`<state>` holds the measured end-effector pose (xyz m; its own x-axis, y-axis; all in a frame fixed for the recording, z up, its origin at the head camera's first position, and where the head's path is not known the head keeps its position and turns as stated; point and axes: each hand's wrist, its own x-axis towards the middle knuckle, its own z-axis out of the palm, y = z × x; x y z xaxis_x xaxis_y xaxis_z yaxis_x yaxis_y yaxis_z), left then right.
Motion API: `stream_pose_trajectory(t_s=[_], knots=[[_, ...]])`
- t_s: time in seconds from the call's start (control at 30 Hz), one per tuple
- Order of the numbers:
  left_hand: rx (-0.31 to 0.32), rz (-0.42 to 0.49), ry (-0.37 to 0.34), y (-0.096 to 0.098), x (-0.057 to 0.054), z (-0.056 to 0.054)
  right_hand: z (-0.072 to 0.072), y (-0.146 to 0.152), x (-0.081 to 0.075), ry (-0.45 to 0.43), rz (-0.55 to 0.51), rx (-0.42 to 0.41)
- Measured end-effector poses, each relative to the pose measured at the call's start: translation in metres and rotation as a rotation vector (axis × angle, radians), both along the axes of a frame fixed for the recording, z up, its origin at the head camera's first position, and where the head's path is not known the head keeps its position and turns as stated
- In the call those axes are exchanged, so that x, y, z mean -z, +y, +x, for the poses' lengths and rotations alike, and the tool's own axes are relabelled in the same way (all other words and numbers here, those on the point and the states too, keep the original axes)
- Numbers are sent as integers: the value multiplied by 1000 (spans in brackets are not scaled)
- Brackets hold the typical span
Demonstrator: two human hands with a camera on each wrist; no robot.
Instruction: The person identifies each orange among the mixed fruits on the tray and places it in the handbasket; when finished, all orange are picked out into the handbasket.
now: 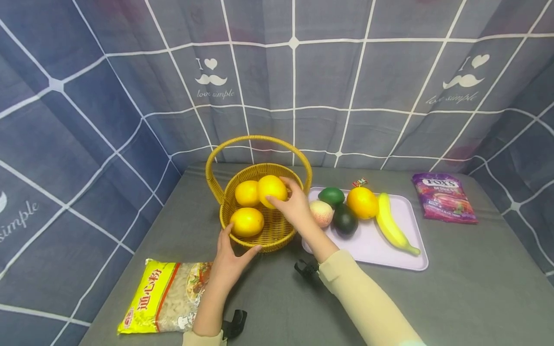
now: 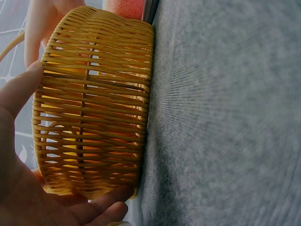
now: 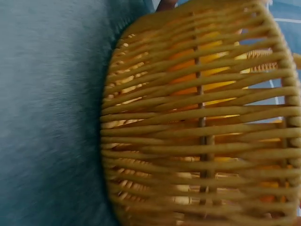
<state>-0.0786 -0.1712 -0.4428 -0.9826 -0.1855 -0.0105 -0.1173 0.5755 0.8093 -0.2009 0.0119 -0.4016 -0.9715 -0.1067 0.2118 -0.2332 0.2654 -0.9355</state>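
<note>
Two pale sleeves (image 1: 372, 302) are nearest, the left forearm covering one edge of a bag of pasta (image 1: 173, 298); the left hand (image 1: 229, 266) spreads wide round one basket (image 2: 94, 103), holding its near side; the right hand (image 1: 295, 202) pinches one yellow fruit (image 1: 271, 188) at the basket's mouth, with two more yellow fruits (image 1: 247, 223) inside; one handle (image 1: 259, 138) arches above, and the basket's wall blocks that pinch from the right wrist view; to the right, one tray (image 1: 363, 249) bears five fruits: one peach (image 1: 321, 214), one green fruit (image 1: 331, 197), one avocado (image 1: 345, 221), one orange (image 1: 362, 203), one banana (image 1: 391, 226); one small wrapper (image 1: 359, 182) lies near its far edge, one bag of sweets (image 1: 443, 198) further right.
</note>
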Motion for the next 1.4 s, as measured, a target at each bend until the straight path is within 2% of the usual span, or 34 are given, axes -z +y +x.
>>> stream_pose_trajectory(t_s=[0.3,0.5,0.83,1.03,1.27,1.4], knots=[[-3,-12,19,2,-1,0,-22,-15,4,-186,-123,48],[-7,0,13,0,-1,0,-32,-19,7,-237,-177,89],[0,-14,20,0,-1,-1,-35,-21,10,-284,-110,131],[7,-9,26,0,-1,-1,-35,-21,10,-306,-78,115],[7,-34,32,-1,0,0,-37,-22,12,-350,-99,107],[7,-27,31,-1,-1,0,-38,-22,12,-371,-66,100]])
